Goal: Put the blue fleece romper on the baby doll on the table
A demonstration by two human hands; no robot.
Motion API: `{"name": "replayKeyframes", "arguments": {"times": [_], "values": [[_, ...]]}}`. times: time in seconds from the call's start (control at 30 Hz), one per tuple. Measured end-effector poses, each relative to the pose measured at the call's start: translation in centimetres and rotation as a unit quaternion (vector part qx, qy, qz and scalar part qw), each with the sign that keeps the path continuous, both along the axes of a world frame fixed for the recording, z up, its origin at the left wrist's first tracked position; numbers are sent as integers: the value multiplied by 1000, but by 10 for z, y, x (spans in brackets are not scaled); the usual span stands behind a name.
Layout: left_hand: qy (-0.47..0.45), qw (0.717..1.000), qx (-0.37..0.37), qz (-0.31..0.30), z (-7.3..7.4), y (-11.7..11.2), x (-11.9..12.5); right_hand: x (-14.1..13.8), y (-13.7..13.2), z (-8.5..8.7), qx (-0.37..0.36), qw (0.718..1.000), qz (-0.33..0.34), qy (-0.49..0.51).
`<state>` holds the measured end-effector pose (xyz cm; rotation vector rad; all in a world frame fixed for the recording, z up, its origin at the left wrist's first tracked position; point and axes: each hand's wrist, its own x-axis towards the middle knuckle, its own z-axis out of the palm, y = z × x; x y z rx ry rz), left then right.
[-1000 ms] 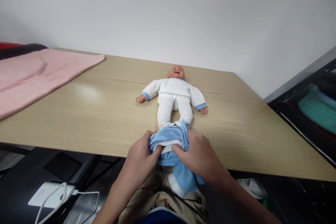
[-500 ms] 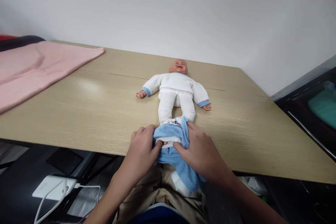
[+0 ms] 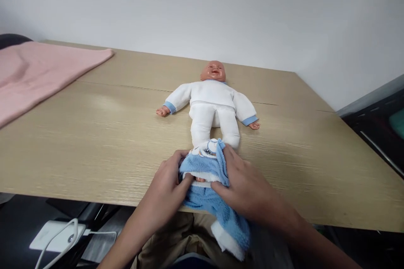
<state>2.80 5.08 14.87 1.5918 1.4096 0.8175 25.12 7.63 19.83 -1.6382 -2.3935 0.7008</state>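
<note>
A baby doll [image 3: 212, 92] in a white top with blue cuffs lies on its back, legs toward me. Blue terry clothing [image 3: 202, 164] with white bands and a printed patch is bunched around its lower legs. My left hand [image 3: 168, 180] grips the left side of this garment, thumb inside the white opening. On the other side my right hand [image 3: 244, 176] pinches the cloth, its thumb at the band. Part of a doll's foot shows in the opening between my thumbs. One end of the garment, with a white cuff, hangs over the table edge.
The wooden table [image 3: 126, 143] meets a white wall behind. A pink cloth [image 3: 47, 71] lies at the far left. Below the table edge at left is a white power bank [image 3: 58, 235] with a cable. A dark case-like object [image 3: 375, 113] stands at right.
The view has shifted slightly, so the doll appears a little nearer. Both hands keep their hold on the blue clothing, and the opening at the white bands looks slightly wider.
</note>
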Motion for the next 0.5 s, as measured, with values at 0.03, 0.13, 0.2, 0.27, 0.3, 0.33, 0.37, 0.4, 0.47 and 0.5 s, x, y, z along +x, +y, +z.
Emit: {"name": "replayKeyframes", "arguments": {"times": [0.03, 0.13, 0.2, 0.27, 0.3, 0.33, 0.37, 0.4, 0.47, 0.5], "values": [[-10, 1000, -8, -1, 1, 0, 1, 2, 2, 1, -12, 1000, -2, 7], [-61, 998, -31, -2, -1, 1, 2, 7, 6, -1, -43, 997, -6, 59], [-115, 993, -39, -3, -4, 3, 2, 10, 9, -3, -49, 995, -10, 87], [-150, 988, -37, -3, -6, 5, 2, 12, 12, -5, -44, 994, -17, 102], [-153, 988, -33, 0, -6, 6, 1, 13, 13, -7, -38, 993, -21, 110], [-145, 989, -25, 7, -6, 7, 1, 14, 15, -7, -31, 992, -22, 121], [-129, 991, -13, 17, -5, 9, 0, 14, 16, -8, -25, 990, -21, 134], [-109, 994, 8, 28, -4, 10, -2, 14, 18, -9, -15, 988, -14, 150], [-65, 995, 60, 42, -2, 14, -5, 14, 22, -10, 22, 984, 7, 177], [-47, 995, 76, 40, -1, 16, -7, 14, 24, -10, 43, 981, 18, 187]]}}
